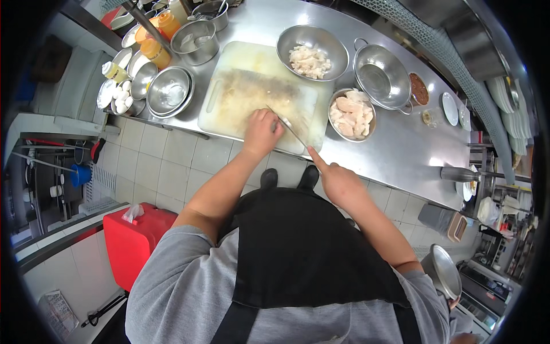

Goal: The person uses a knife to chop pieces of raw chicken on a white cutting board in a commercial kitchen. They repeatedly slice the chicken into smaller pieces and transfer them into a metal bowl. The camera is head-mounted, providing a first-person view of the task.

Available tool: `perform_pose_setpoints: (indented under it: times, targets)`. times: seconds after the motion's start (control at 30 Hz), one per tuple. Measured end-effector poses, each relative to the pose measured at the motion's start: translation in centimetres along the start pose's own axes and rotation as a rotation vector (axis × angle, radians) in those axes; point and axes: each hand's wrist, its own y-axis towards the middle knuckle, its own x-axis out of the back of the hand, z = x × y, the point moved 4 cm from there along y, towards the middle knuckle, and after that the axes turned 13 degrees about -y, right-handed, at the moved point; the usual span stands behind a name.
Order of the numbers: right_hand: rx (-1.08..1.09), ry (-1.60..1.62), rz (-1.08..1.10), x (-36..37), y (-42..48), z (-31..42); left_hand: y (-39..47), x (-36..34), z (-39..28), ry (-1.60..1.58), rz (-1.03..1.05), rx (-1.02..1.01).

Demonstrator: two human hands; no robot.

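Observation:
My right hand (341, 182) grips a kitchen knife (294, 132), its index finger stretched along the spine. The blade slants over the near part of a worn, stained white cutting board (232, 56). Close against the blade, my left hand (263, 131) rests on the board with curled fingers; what lies beneath them is hidden. A small pale piece (287, 122) shows beside the blade. Beyond the board's far right part, a steel bowl (337, 43) contains pale diced meat (310, 62). Larger raw pieces, apparently chicken (351, 112), fill a smaller bowl at the board's right.
A two-handled steel bowl (381, 76) and a dish of red-brown sauce (419, 89) stand farther right. Nested bowls (169, 91), eggs (123, 96) and squeeze bottles (155, 52) crowd the left. Behind me at right, another person's hand holds a metal pot (442, 271). A red container (133, 241) stands left.

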Motion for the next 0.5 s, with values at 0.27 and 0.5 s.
perform_pose_setpoints:
  times: [0.27,0.5]
  targets:
    - [0.027,-0.02,-0.079,0.9,4.2,1.3,-0.3,0.9,-0.6,-0.047,-0.034,0.012]
    - [0.017,0.031,0.024,-0.5,1.0,0.3,-0.9,0.6,0.5,-0.011,0.048,0.043]
